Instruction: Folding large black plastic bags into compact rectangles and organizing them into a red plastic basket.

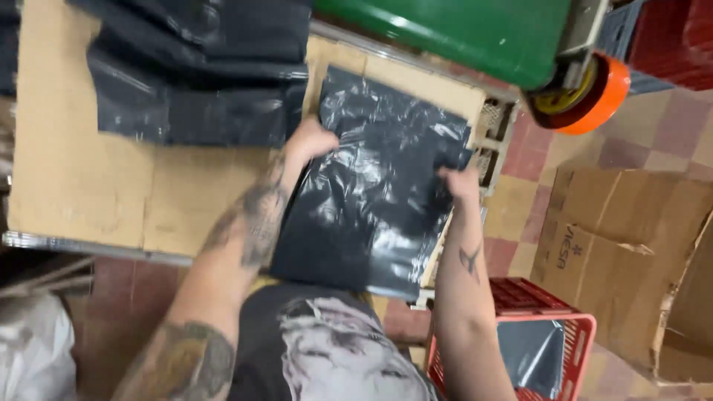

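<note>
From your head camera, your left hand (310, 138) pressed flat, fingers spread, on the upper left edge of the black plastic mailer bag (375, 189) lying on the cardboard-covered table (89, 186). Your right hand (458, 182) pinched the bag's right edge. A stack of black bags (200, 74) lay just beside it.

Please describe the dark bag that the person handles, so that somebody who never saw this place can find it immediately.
Start at the cardboard-covered table. Near its right edge, below the green bin, lies a glossy black plastic bag, with the left hand and right hand at its sides. Unlike the stack of dark bags farther back, it lies alone, wrinkled and tilted.
</note>
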